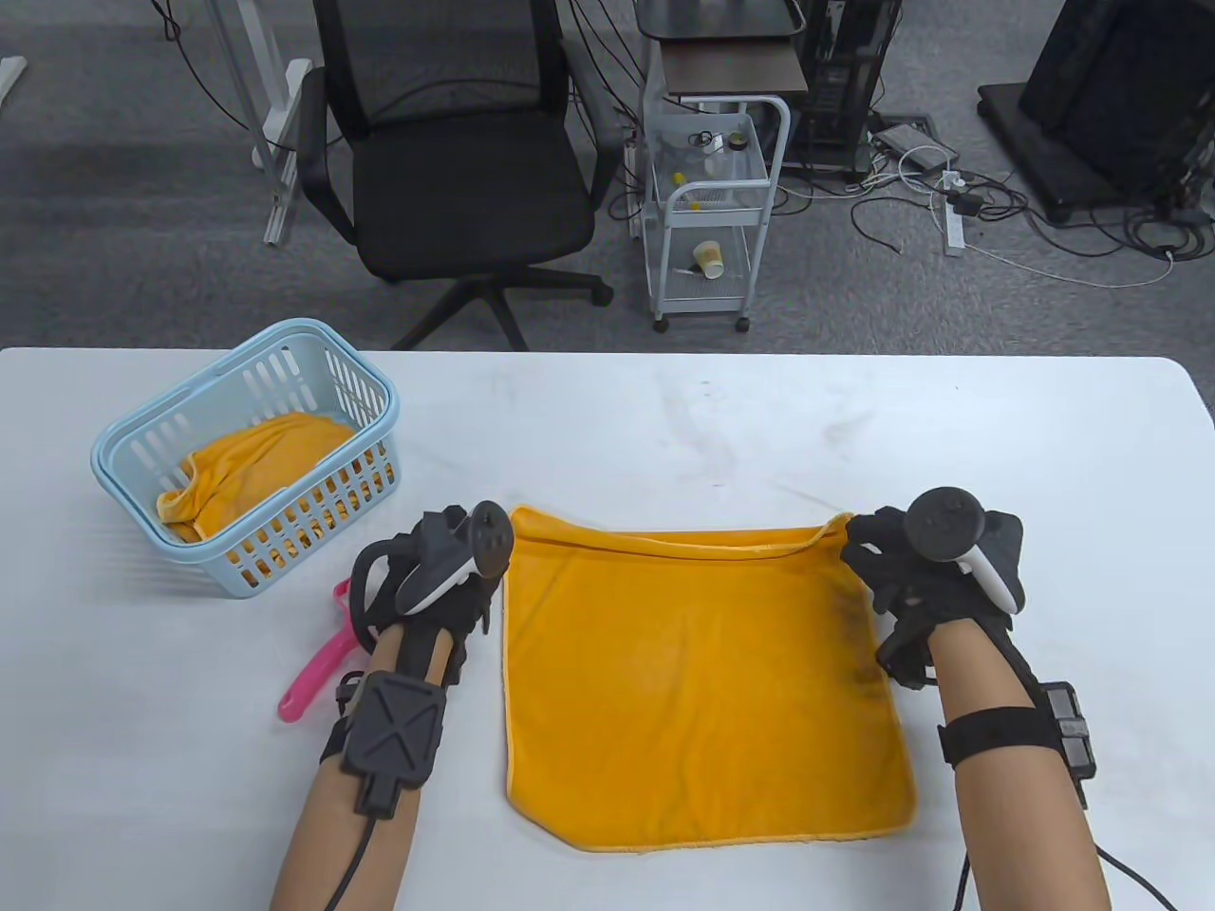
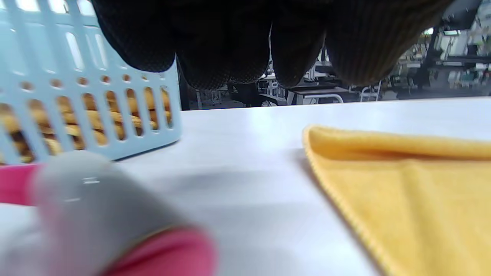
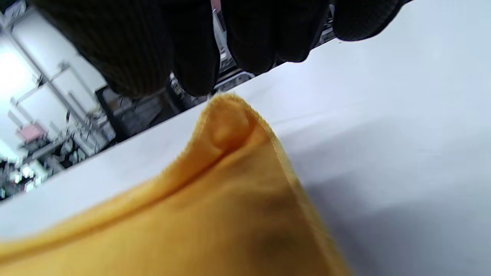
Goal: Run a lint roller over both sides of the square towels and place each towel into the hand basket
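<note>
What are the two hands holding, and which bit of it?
The right hand pinches the orange towel's far right corner. The left hand sits beside its far left corner, holding nothing visible.

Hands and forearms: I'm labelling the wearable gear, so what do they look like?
Both wear black knit gloves. The left hand carries a dark grey-and-white tracker, the right hand a black-and-white one. Forearms are bare. A black X-embossed module with a cable sits on the left wrist; a black strap bearing a small box circles the right.

The towel (image 1: 702,683) is showing soft, matt orange cloth with a stitched edge. The basket (image 1: 142,446) at the left is looking like smooth, slightly glossy blue plastic. The table (image 1: 759,427) is appearing smooth, matt white. The gloves (image 1: 892,569) are looking knitted black.
</note>
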The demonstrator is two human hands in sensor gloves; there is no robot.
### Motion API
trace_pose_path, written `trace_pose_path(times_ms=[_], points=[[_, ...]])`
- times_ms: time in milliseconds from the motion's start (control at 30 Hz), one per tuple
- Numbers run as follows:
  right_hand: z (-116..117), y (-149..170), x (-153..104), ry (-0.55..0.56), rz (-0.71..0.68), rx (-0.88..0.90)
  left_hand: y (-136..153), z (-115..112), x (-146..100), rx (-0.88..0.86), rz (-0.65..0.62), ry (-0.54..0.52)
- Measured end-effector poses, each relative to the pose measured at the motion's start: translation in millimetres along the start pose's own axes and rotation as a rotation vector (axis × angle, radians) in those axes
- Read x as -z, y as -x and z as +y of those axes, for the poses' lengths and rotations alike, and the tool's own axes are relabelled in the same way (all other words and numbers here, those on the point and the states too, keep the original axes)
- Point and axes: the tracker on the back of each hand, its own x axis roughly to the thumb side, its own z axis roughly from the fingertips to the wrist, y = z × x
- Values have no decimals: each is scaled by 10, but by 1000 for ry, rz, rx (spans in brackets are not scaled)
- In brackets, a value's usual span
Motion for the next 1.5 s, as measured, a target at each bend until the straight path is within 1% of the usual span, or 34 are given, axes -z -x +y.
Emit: trace_pose_path(times_ms=[33,100,167,267,367,433,500,600,633,667,700,800,900,933,967,1033,1067,1100,1200,1233,1333,1367,1433,1500], points=[[32,-16,-50,-39,-21,-39,64,-19,-95,38,-6,19],[109,-51,-162,-128,-71,-99,163,-63,-209,74,-2,62],[202,-98,-319,-245,-129,-180,357,-153,-368,110,19,111],[315,-158,-543,-326,-195,-274,636,-261,-514,118,71,170],[445,-188,-738,-395,-240,-371,854,-375,-591,48,120,225],[539,-164,-818,-408,-244,-423,956,-476,-605,46,166,271],[627,-120,-853,-428,-242,-467,1010,-565,-594,70,203,287],[685,-75,-880,-460,-231,-507,1044,-655,-559,79,237,277],[691,-72,-894,-450,-241,-485,1046,-664,-555,75,248,263],[700,-78,-905,-460,-245,-498,1044,-666,-555,67,249,244],[701,-88,-925,-485,-241,-543,1044,-649,-560,47,232,247],[710,-139,-990,-489,-255,-605,970,-520,-613,-116,172,206],[701,-183,-1037,-477,-256,-657,699,-273,-696,-196,36,148],[699,-186,-1039,-471,-257,-659,546,-177,-736,-215,-35,130],[700,-186,-1038,-471,-256,-657,430,-117,-760,-224,-79,125],[704,-166,-1024,-464,-250,-631,25,25,-833,-253,-208,124],[703,-157,-1019,-457,-250,-619,-123,58,-854,-255,-248,126],[697,-138,-1009,-457,-247,-591,-371,86,-883,-248,-314,137],[658,-118,-1007,-440,-233,-591,-980,63,-946,-172,-468,161],[646,-107,-1005,-440,-231,-582,-1181,22,-960,-153,-515,172],[643,-62,-994,-456,-216,-563,-1643,-117,-982,-111,-622,222],[649,-44,-988,-464,-206,-572,-1793,-175,-982,-107,-651,243],[658,-27,-981,-472,-197,-577,-1986,-246,-980,-94,-690,272],[656,-30,-980,-468,-202,-568,-2202,-306,-978,-80,-731,280]])
